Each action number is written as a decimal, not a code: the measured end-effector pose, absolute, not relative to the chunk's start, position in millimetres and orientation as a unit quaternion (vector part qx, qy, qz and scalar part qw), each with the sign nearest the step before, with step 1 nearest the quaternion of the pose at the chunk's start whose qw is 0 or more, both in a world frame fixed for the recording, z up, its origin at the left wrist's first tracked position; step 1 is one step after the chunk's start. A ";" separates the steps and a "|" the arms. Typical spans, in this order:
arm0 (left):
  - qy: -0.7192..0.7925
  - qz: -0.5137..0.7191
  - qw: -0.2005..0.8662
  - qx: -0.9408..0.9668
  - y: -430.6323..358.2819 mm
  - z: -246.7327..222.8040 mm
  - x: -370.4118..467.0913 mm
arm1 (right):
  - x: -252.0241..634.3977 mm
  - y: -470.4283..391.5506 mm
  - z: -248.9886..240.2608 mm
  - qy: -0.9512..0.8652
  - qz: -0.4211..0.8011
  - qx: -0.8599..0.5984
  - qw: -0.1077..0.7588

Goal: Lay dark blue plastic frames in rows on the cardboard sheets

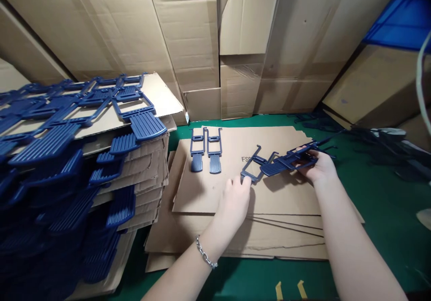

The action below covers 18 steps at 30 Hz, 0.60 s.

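My left hand (235, 198) pinches one dark blue plastic frame (251, 168) with hooked ends, holding it by its near end over the cardboard. Its ribbed paddle is hidden behind my fingers. To the right, my right hand (318, 166) grips several more of these blue plastic frames (286, 163) in a bunch, their ribbed paddles pointing left. On the top cardboard sheet (269, 198) two such pieces, a left one (197, 150) and a right one (214, 150), lie side by side with paddles toward me.
A tall stack of cardboard layers (144, 171) loaded with blue plastic frames (144, 124) rises at the left. Cardboard panels (188, 32) stand behind the green table (380, 242). Dark parts (404, 153) lie at the right, near a white cable (422, 85). Yellow tape pieces (301, 289) mark the near edge.
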<state>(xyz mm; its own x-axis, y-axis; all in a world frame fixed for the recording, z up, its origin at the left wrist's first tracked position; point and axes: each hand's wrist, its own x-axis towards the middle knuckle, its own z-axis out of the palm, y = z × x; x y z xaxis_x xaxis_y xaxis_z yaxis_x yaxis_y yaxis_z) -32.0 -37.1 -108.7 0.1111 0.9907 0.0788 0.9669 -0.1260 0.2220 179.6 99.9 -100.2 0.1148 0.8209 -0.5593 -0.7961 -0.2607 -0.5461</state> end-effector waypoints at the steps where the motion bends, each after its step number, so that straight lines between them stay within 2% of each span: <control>1: 0.656 0.125 0.065 0.742 -35.8 -108.8 -33.4 | 179.0 99.4 -100.0 -0.014 0.664 -0.432 0.610; 6: 0.660 0.225 0.074 0.713 -26.6 -118.4 -43.8 | 178.7 100.0 -102.0 -0.017 0.656 -0.431 0.620; 9: 0.650 0.218 0.052 0.726 -24.3 -119.0 -50.7 | 179.9 100.7 -102.6 -0.019 0.653 -0.433 0.621; 14: 0.597 0.168 0.109 0.777 -25.8 -102.7 -65.0 | 182.3 101.5 -104.4 -0.013 0.662 -0.424 0.618; 18: 0.587 0.120 0.096 0.795 -25.6 -107.5 -66.8 | 182.1 101.6 -105.8 -0.017 0.667 -0.418 0.616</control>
<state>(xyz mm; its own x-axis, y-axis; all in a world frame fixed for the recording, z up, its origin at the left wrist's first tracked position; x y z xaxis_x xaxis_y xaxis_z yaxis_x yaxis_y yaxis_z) -66.8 -25.6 -107.5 0.2819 0.9562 0.0787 0.9099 -0.2925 0.2941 182.1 101.6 -105.8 0.1098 0.8366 -0.5366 -0.8076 -0.2396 -0.5389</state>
